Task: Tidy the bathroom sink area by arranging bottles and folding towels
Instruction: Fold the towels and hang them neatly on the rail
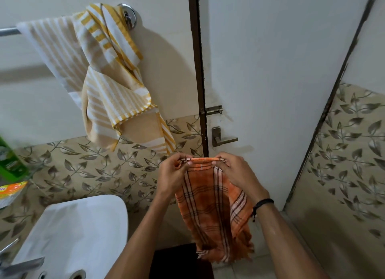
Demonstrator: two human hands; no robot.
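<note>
Towel: orange checked towel (214,205) hung lengthwise, right of the washbasin (83,226) | fingers: left hand (173,174) and right hand (237,174) pinched its top-edge corners, equally near | long axis vertical, fringe lowest | yellow striped towel (108,81) above.

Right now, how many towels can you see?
2. A yellow striped towel hangs bunched on the wall rail; an orange checked towel hangs from both hands. Others may be out of view.
</note>
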